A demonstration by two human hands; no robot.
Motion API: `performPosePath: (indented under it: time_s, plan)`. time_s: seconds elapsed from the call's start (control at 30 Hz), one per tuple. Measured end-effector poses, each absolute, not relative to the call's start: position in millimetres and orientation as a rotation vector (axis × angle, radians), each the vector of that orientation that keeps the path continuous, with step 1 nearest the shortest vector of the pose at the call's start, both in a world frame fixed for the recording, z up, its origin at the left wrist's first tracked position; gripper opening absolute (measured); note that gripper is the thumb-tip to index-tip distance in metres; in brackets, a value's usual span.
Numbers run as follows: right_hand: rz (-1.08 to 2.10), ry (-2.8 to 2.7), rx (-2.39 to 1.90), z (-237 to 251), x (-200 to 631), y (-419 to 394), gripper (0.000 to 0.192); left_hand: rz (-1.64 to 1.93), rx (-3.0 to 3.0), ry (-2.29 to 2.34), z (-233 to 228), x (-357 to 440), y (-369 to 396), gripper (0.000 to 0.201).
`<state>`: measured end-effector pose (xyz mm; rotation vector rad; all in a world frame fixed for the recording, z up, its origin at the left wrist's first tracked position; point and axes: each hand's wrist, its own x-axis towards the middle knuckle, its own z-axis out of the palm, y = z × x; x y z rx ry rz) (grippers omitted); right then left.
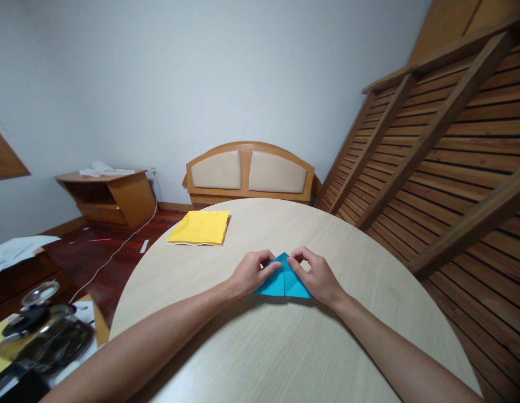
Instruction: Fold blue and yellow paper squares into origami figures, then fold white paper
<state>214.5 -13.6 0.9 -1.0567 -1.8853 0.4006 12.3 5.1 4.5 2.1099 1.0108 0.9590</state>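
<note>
A sheet of blue paper [284,282], folded to a point at its far end, lies on the round table [268,347] before me. A seam runs down its middle. My left hand [252,272] grips the paper's left slanted edge, with the thumb on top near the point. On the opposite slanted edge my right hand [316,275] pinches the paper between thumb and fingers. Parts of the fingers of both hands are hidden behind or under the paper.
A stack of yellow paper [200,227] lies at the table's far left. A headboard [244,170] stands beyond the table. Wooden slats [415,151] lean on the right. At lower left is a side table with a glass pot [54,338]; a cabinet [117,198] stands farther back.
</note>
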Motion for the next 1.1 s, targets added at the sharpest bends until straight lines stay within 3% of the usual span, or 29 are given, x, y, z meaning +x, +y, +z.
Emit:
performPosePath:
  time_s: [0.8,1.1]
  plan:
    - [0.324,-1.574,-1.142,5,239,4,0.028,0.851,2.05,1.027,-5,5,16,0.034]
    - [0.277,-1.86,-1.146,5,225,-9,0.023,0.885,2.18,0.98,-1,10,10,0.029]
